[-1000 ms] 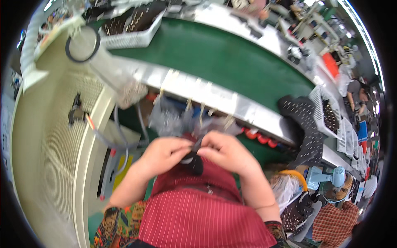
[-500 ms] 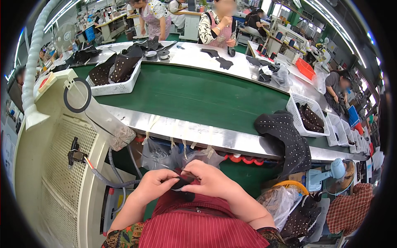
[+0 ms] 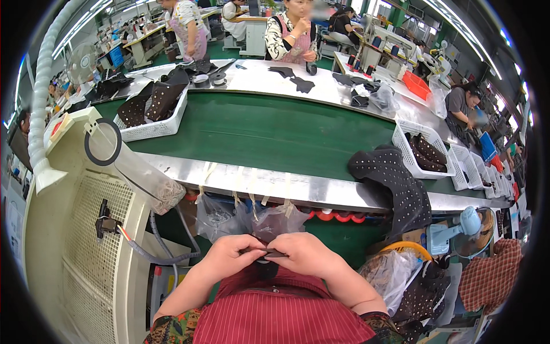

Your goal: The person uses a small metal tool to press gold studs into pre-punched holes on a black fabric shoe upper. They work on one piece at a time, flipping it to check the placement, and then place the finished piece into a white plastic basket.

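Observation:
In front of my red striped apron [image 3: 275,315], both hands pinch one small black piece of material [image 3: 270,253]. My left hand [image 3: 235,256] grips its left end between thumb and fingers. On the other end, the fingers of my right hand [image 3: 303,254] are closed. The piece lies nearly level between them, and much of it is hidden by my fingers. Just beyond my hands, clear plastic bags [image 3: 279,222] hang by pale strips of tape from a metal edge [image 3: 229,178].
A green conveyor belt [image 3: 258,135] runs across ahead. White baskets [image 3: 154,131] [image 3: 421,163] on it hold studded dark pieces, and a studded black piece [image 3: 395,189] drapes over its edge. A cream cabinet [image 3: 69,252] stands left, a blue fan [image 3: 452,229] right. Co-workers [image 3: 292,37] are beyond.
The black piece has turned from slanted to nearly level. My right hand has moved slightly right and down, my left slightly right. The whole view has shifted a little.

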A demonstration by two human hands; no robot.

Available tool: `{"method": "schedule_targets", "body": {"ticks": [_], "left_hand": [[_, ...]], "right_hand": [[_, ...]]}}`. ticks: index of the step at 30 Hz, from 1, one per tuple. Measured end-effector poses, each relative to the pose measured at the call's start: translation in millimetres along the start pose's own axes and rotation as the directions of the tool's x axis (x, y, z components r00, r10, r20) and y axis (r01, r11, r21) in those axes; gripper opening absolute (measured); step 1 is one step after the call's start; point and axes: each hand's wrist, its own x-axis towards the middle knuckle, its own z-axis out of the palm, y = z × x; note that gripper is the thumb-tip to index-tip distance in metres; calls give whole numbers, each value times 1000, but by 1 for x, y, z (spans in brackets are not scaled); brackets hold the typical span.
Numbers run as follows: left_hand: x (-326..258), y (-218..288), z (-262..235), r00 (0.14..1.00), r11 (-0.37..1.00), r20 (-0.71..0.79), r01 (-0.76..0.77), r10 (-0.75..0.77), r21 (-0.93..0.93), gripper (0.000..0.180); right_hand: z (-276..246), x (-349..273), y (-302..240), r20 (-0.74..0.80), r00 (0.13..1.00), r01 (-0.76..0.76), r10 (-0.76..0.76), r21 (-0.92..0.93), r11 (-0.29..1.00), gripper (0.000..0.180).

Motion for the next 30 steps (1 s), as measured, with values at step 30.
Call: {"method": "schedule_targets", "body": {"ticks": [30], "left_hand": [[2,-20,24,968,920,96,-250,232,302,13]], "right_hand": [[-33,-64,6,-204,972,-111,119,50,993,14]]}}
